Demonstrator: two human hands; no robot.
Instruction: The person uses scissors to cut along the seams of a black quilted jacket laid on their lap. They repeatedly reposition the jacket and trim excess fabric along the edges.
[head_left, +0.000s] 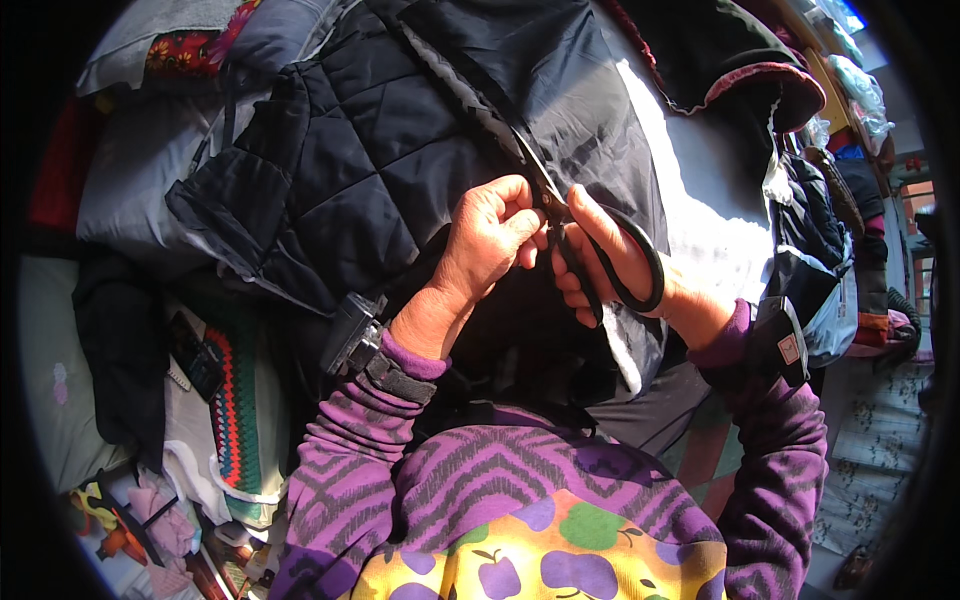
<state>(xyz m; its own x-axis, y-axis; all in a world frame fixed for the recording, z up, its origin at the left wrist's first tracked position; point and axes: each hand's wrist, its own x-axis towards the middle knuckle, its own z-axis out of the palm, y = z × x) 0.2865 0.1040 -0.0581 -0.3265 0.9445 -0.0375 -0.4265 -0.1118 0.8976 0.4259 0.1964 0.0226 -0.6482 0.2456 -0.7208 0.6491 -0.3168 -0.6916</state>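
My right hand grips a pair of black-handled scissors, their blades pointing up and to the left. The blades lie along the edge of a black quilted garment, beside a strip of white padding. Close against the scissors' pivot, my left hand pinches something small between thumb and fingers, apparently the garment's edge; the fingers hide most of it. Smooth black lining spreads to the right of the padding strip.
White fleecy material lies right of the lining. A dark cloth with a reddish trim rests at the upper right. At left are a phone-like dark device and a crocheted-edged cloth. Bags stand at the right.
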